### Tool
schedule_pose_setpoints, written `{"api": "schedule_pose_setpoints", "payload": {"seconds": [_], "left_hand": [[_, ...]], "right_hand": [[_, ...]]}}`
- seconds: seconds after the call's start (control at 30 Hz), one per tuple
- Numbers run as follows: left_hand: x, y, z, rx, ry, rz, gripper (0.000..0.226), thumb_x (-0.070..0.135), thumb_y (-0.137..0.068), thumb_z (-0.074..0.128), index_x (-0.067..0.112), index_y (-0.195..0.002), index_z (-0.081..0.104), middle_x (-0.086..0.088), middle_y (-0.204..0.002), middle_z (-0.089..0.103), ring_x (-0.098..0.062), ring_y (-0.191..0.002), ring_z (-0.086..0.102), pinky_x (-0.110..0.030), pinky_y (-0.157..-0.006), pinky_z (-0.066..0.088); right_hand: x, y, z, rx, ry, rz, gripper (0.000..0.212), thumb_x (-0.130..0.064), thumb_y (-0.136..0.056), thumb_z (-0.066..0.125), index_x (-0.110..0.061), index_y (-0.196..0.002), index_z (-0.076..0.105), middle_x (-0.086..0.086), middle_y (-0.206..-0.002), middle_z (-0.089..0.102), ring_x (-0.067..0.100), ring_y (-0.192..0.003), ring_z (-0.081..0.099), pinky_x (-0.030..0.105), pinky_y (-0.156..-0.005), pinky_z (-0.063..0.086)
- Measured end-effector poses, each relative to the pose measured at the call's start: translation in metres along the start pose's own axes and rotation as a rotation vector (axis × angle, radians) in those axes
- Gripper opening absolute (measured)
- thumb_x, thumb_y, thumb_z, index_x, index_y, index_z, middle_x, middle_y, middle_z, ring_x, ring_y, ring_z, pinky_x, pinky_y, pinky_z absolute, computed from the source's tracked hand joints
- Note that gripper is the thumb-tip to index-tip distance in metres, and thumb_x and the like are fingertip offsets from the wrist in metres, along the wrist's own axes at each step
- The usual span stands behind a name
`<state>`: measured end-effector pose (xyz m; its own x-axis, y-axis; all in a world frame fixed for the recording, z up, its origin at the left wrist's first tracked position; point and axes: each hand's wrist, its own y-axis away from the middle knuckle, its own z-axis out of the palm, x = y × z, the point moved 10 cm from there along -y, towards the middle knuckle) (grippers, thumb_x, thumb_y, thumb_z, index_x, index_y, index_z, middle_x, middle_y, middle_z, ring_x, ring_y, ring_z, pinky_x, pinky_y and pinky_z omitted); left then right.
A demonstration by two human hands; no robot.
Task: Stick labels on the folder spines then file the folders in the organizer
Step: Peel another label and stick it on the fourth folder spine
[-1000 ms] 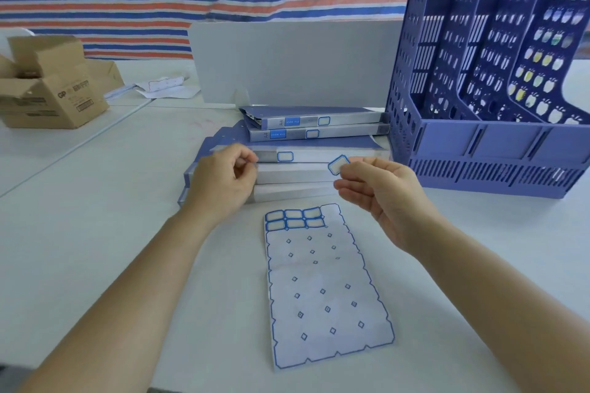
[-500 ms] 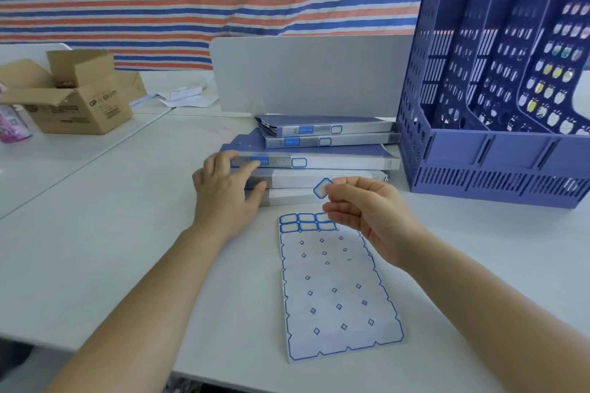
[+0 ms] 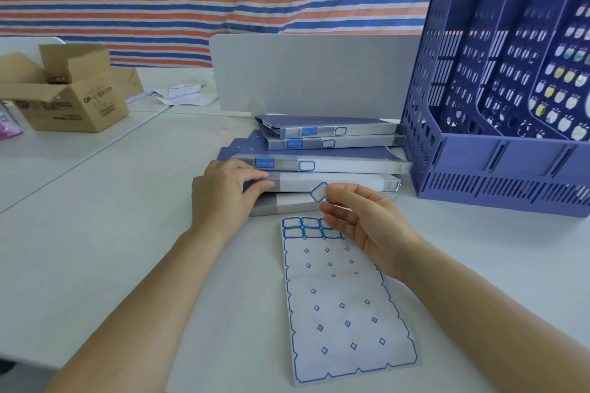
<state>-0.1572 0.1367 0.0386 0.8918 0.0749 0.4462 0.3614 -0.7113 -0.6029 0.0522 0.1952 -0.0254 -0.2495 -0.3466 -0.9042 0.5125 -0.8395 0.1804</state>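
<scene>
A stack of several blue-and-grey folders [image 3: 338,166] lies on the white table, spines toward me. The upper three spines carry blue-framed labels. My left hand [image 3: 223,195] rests on the left end of the fourth folder's spine [image 3: 351,182], fingers along it. My right hand [image 3: 367,220] pinches a single blue-framed label [image 3: 318,191] just in front of that spine. The label sheet [image 3: 344,306] lies flat below the stack, with a few labels left at its top. The blue organizer [image 3: 498,156] stands to the right of the stack.
An open cardboard box [image 3: 67,89] sits at the far left on an adjoining table. A grey divider panel [image 3: 313,70] stands behind the folders. Loose papers [image 3: 182,94] lie beside it. A striped tarp hangs at the back.
My right hand brought the label lower and leftward, from beside the third spine to the fourth folder's spine. My left hand slid down onto that spine's left end.
</scene>
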Motion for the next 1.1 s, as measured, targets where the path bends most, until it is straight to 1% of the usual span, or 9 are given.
{"api": "schedule_pose_setpoints", "payload": {"seconds": [0.13,0.3,0.47,0.53,0.6,0.67,0.77,0.93,1.1], "left_hand": [[0.022,0.005,-0.011,0.084,0.039,0.066,0.02,0.041,-0.074,0.081,0.027,-0.089,0.078,0.007,-0.089,0.067,-0.023,-0.096,0.052,-0.046,-0.08,0.049],[0.039,0.018,-0.01,0.048,-0.134,0.199,0.058,0.061,-0.055,0.081,0.029,-0.103,0.075,-0.002,-0.11,0.058,-0.027,-0.101,0.042,-0.044,-0.082,0.047],[0.046,0.016,-0.016,0.202,-0.261,0.272,0.034,0.027,-0.065,0.088,0.026,-0.095,0.075,-0.009,-0.106,0.059,-0.033,-0.092,0.044,-0.044,-0.07,0.046],[0.054,0.017,-0.022,0.279,-0.327,0.304,0.026,0.029,-0.069,0.084,0.027,-0.093,0.074,-0.008,-0.108,0.063,-0.031,-0.096,0.044,-0.042,-0.072,0.04],[0.06,0.018,-0.024,0.314,-0.386,0.341,0.021,0.038,-0.076,0.078,0.028,-0.094,0.073,-0.001,-0.113,0.066,-0.03,-0.108,0.05,-0.046,-0.084,0.031],[0.067,0.019,-0.022,0.305,-0.342,0.439,0.023,0.03,-0.079,0.078,0.019,-0.099,0.073,0.0,-0.112,0.071,-0.026,-0.107,0.061,-0.047,-0.093,0.032],[0.077,0.025,-0.015,0.253,-0.244,0.559,0.031,0.013,-0.08,0.078,0.01,-0.111,0.071,-0.003,-0.114,0.073,-0.026,-0.095,0.069,-0.038,-0.086,0.043],[0.084,0.031,-0.008,0.237,-0.218,0.578,0.036,-0.005,-0.08,0.072,0.017,-0.108,0.072,0.001,-0.121,0.07,-0.021,-0.105,0.068,-0.04,-0.082,0.041],[0.074,0.033,-0.014,0.254,-0.163,0.509,0.027,-0.003,-0.083,0.073,0.017,-0.101,0.074,0.002,-0.116,0.072,-0.021,-0.1,0.069,-0.041,-0.08,0.041]], "right_hand": [[0.0,-0.001,-0.003,0.016,-0.016,-0.002,0.005,-0.013,-0.089,0.071,-0.011,-0.091,0.075,0.006,-0.083,0.07,0.017,-0.081,0.068,0.026,-0.075,0.058],[-0.008,-0.002,-0.008,0.051,-0.107,-0.029,0.005,-0.01,-0.088,0.069,-0.008,-0.092,0.073,0.002,-0.073,0.066,0.012,-0.067,0.066,0.02,-0.065,0.058],[-0.009,0.001,-0.007,0.041,-0.147,-0.042,0.01,-0.009,-0.088,0.07,-0.006,-0.098,0.072,0.004,-0.076,0.071,0.013,-0.07,0.072,0.021,-0.066,0.059],[-0.01,0.002,-0.006,0.036,-0.157,-0.052,0.008,-0.01,-0.088,0.071,-0.008,-0.095,0.074,0.003,-0.077,0.072,0.013,-0.071,0.071,0.02,-0.067,0.059],[-0.012,0.003,-0.004,0.037,-0.176,-0.062,0.007,-0.012,-0.087,0.071,-0.01,-0.093,0.075,0.001,-0.075,0.072,0.01,-0.07,0.07,0.019,-0.068,0.059],[-0.011,0.003,0.001,0.03,-0.202,-0.066,0.01,-0.014,-0.087,0.072,-0.011,-0.096,0.075,0.0,-0.076,0.072,0.009,-0.071,0.07,0.019,-0.068,0.059],[-0.007,0.001,0.007,0.026,-0.247,-0.065,0.01,-0.014,-0.088,0.072,-0.011,-0.097,0.074,0.001,-0.08,0.074,0.01,-0.075,0.072,0.02,-0.072,0.059],[0.002,-0.003,0.013,0.083,-0.336,-0.046,0.014,-0.015,-0.089,0.071,-0.011,-0.103,0.073,0.0,-0.084,0.075,0.011,-0.081,0.073,0.021,-0.077,0.059],[0.012,-0.005,0.018,0.158,-0.297,-0.02,0.019,-0.024,-0.086,0.076,-0.019,-0.104,0.077,-0.011,-0.068,0.069,0.008,-0.074,0.068,0.022,-0.072,0.053]]}}
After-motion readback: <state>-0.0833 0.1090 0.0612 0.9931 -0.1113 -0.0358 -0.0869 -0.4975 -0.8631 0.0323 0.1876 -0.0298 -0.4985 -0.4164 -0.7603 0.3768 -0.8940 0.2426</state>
